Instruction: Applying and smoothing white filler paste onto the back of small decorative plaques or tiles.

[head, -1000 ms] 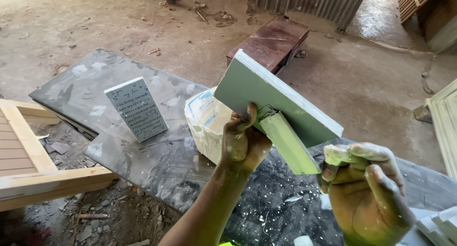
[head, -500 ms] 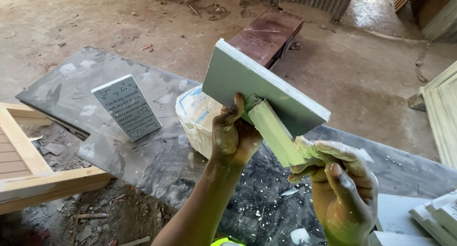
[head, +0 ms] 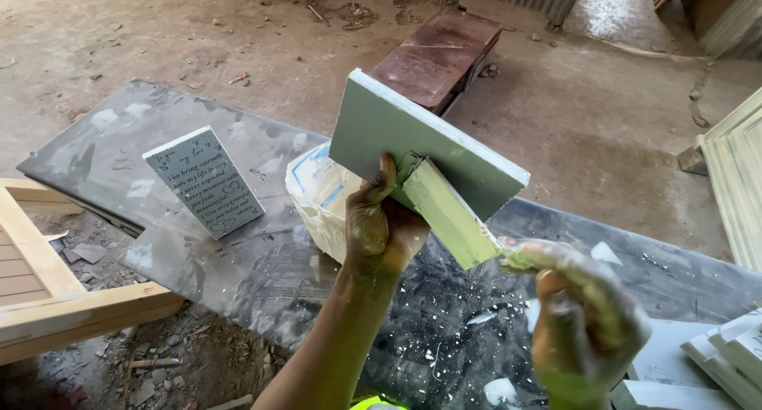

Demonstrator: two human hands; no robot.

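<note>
Left hand (head: 381,231): gripping the lower edge of a green rectangular plaque (head: 425,144), thumb pressing up on its face, fingers closed around the back; holding it tilted in the air above the desk.
Right hand (head: 587,327): coated in pale green paint, fingers curled shut on the low end of a narrow green strip (head: 448,211), which is lying diagonally against the plaque's face.
Plaque position: raised over the middle of the desk (head: 159,251), well above its surface and just in front of the bucket; white edge showing along its top side.
Step in hand: judging by the pose, the strip is being fitted or pressed against the plaque, perhaps as a prop or stand piece.
Next move calls for: a steady left grip, and the strip kept flush against the face without slipping, since wet paint on both hands looks slick.
Container: white plastic bucket (head: 317,200) standing on the desk behind the left wrist; contents hidden by the plaque and the hand, cannot tell.
Desk: dark sheet, speckled with white flecks near its near edge.
Also on desk: grey engraved plaque (head: 204,181) standing propped toward the left edge.
Right corner: pale moulded pieces (head: 726,354) stacking up.
Ground beyond: brown box (head: 440,53) on dirt floor.
</note>
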